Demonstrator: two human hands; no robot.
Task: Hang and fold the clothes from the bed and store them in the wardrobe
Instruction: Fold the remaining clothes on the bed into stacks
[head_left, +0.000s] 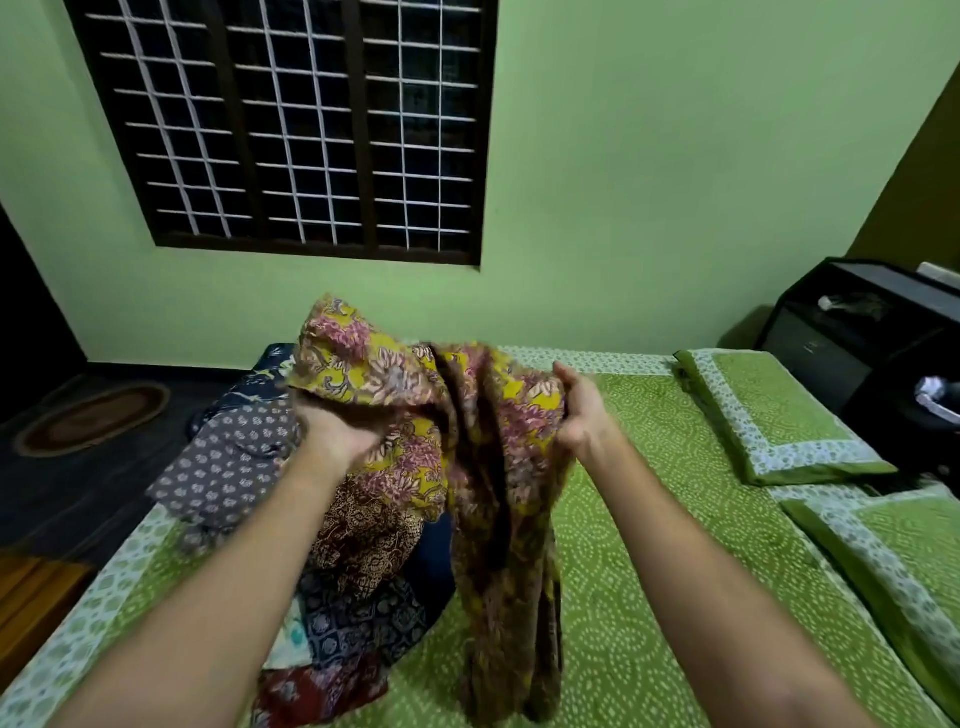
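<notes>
Above green bed (649, 519), left hand (332, 434) and right hand (582, 410) tight around floral garment (410, 374) (crumpled).

A home bedroom: bed (675, 545) with pillows (774, 415), barred window (291, 124)

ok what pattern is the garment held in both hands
The garment: mustard yellow with pink flowers, head view.

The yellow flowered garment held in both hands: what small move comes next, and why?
Probably spread the hands apart to open the yellow flowered garment: the left hand and right hand grip it bunched, its length hanging crumpled over the bed.
</notes>
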